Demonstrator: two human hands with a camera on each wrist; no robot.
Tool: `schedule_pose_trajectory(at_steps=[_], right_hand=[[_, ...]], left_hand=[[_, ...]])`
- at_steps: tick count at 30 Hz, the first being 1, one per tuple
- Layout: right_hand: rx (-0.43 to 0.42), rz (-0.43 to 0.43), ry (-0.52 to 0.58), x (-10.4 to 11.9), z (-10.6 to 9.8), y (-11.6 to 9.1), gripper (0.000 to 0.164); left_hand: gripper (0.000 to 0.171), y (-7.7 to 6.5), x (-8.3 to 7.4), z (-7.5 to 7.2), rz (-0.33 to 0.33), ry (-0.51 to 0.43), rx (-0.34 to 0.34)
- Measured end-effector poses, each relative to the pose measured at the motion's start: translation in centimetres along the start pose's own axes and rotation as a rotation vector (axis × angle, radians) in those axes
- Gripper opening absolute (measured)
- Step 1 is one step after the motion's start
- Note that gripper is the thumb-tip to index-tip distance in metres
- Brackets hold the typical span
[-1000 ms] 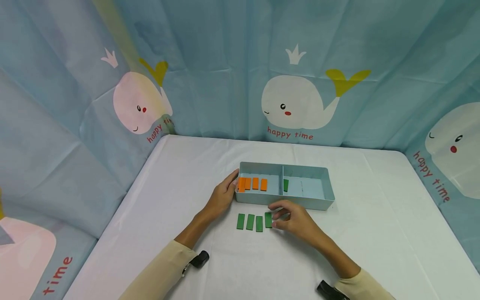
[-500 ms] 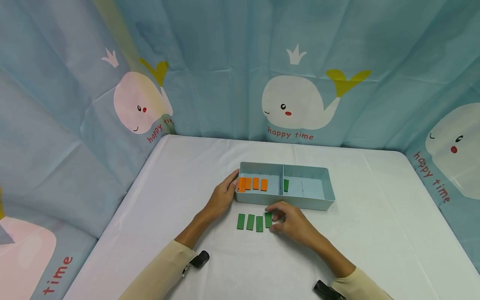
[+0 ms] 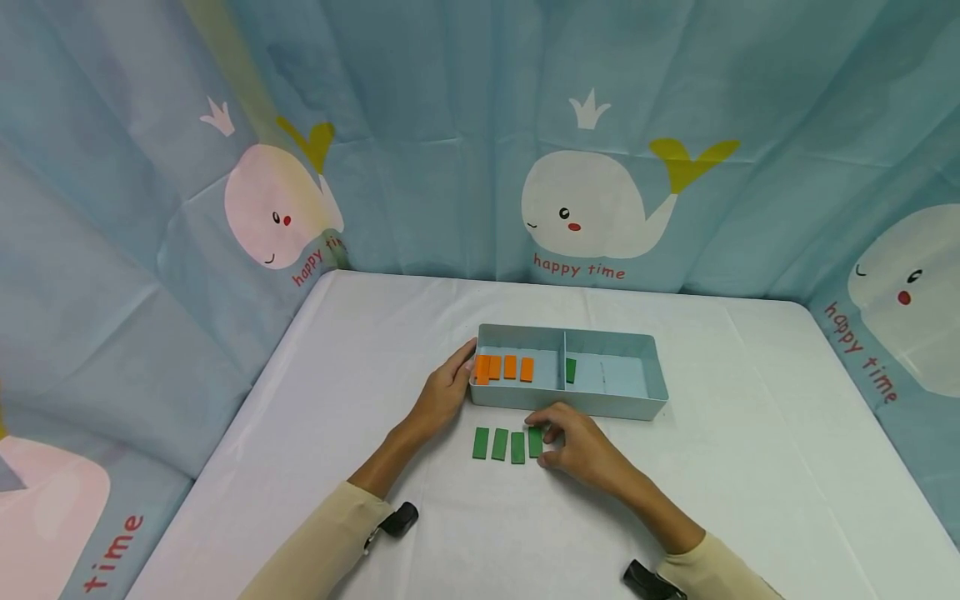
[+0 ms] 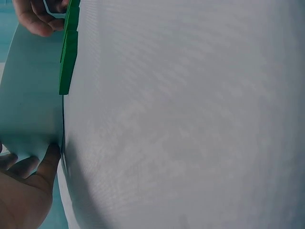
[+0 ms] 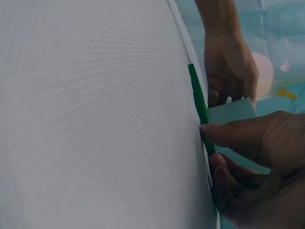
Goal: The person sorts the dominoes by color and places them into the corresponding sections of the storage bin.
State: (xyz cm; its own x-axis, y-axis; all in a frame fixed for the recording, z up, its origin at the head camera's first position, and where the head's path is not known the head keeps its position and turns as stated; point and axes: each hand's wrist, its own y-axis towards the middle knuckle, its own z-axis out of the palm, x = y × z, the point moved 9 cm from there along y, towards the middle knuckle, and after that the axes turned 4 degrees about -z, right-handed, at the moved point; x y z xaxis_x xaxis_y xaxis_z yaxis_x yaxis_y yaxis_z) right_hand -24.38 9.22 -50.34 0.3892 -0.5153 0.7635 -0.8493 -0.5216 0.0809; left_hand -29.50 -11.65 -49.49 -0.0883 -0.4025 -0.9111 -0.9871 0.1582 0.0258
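Note:
A pale blue two-compartment box (image 3: 570, 406) stands on the white table. My left hand (image 3: 441, 402) holds its left end, thumb low on the near side in the left wrist view. Several orange tiles (image 3: 511, 367) lie in the left compartment, and one green tile (image 3: 571, 371) lies in the right one, beside the divider. In front of the box is a row of several green tiles (image 3: 500, 444). My right hand (image 3: 581, 446) pinches the rightmost green tile (image 3: 535, 442), index finger at its far end and thumb at its near end; the tile lies flat on the cloth.
A white cloth (image 3: 750, 433) covers the table. Behind and at both sides hang blue curtains (image 3: 435, 183) printed with whales. Black wrist cameras (image 3: 400, 519) are worn at both sleeves.
My right hand has shifted slightly left, its fingers coming round the rightmost green tile. The left hand, the box and the tiles have stayed in place.

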Motion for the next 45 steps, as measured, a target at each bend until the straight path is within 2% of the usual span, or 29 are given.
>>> schedule_pose_trajectory(at_steps=[17,24,36,45], right_hand=[[0.004,0.01,0.107,0.3,-1.0,-1.0,0.054],[-0.041,-0.006,0.131,1.2,-2.8,-1.6,0.053],[-0.105,0.045,0.16,1.4,-5.9,-2.3,0.049],[-0.165,-0.004,0.145,1.7,-7.9,-2.0,0.05]], left_hand=[[0.053,0.0,0.0,0.0,0.007,0.008,0.002],[0.054,0.1,0.0,0.0,0.012,-0.01,0.004],[0.054,0.2,0.1,0.0,0.019,-0.01,0.003],[0.053,0.2,0.2,0.0,0.021,-0.014,0.0]])
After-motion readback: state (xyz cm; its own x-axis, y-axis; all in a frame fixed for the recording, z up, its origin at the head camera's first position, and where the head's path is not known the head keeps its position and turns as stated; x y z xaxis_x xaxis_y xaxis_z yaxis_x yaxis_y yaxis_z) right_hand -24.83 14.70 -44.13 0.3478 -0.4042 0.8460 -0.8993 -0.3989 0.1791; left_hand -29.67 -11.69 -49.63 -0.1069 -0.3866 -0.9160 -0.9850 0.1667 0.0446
